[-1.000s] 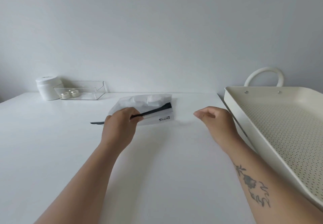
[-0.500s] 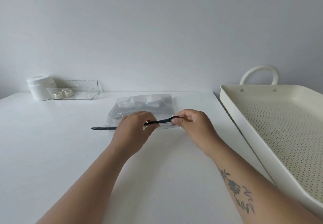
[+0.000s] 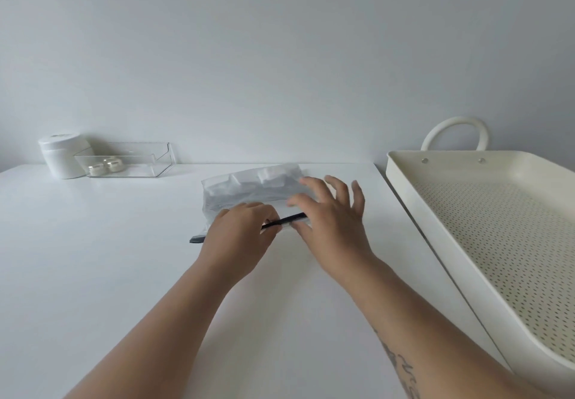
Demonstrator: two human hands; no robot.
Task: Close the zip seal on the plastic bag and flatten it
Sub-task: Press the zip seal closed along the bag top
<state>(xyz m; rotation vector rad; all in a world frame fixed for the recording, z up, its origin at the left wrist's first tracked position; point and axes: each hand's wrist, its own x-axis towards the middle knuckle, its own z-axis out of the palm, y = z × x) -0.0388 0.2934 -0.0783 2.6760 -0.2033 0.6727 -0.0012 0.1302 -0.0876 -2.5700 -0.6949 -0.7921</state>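
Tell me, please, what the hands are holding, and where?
The left hand pinches the plastic bag at its black zip strip; the right hand lies open on it.

A white bench [image 3: 93, 274] stands against a plain pale wall [image 3: 280, 56]. At its far left a white jar [image 3: 63, 156] touches a clear plastic tray [image 3: 137, 159] holding two small round pots [image 3: 104, 166]. On the right lies a cream perforated tray [image 3: 497, 227] with a loop handle [image 3: 454, 128].

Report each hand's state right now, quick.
Left hand: closed, pinching the dark zip seal of the plastic bag.
Right hand: open, fingers spread, over the bag's right end; holding nothing.
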